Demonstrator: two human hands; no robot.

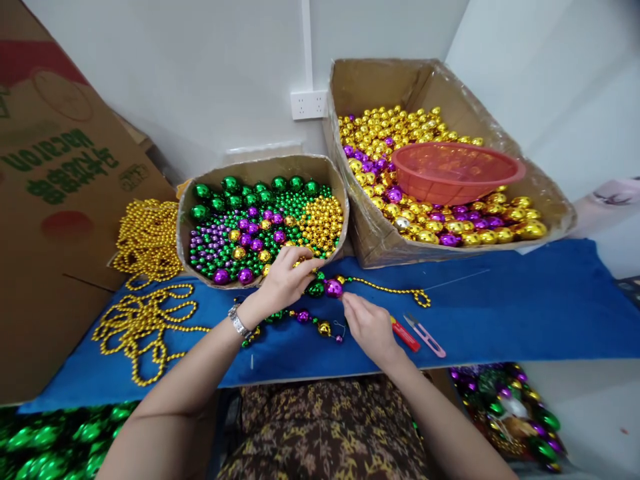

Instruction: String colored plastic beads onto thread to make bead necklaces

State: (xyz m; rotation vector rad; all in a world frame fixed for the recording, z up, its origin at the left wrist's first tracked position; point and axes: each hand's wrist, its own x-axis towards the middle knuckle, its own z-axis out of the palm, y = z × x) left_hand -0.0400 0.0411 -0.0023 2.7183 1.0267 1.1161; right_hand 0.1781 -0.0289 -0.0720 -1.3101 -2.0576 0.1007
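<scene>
My left hand, with a watch on its wrist, is at the front rim of the smaller box; its fingers are closed, and what they pinch is hidden. Just beyond those fingers lie a green bead and a large purple bead, part of a bead string with a thin gold chain running right. My right hand pinches at the lower right edge of the purple bead. Between my forearms, another bead string with a purple bead and a gold bead rests on the blue cloth, partly covered.
The smaller cardboard box holds green, purple and gold beads. A larger box contains gold and purple beads and a red basket. Gold bead chains lie left. Pink snips and a red-handled tool lie right on the blue cloth.
</scene>
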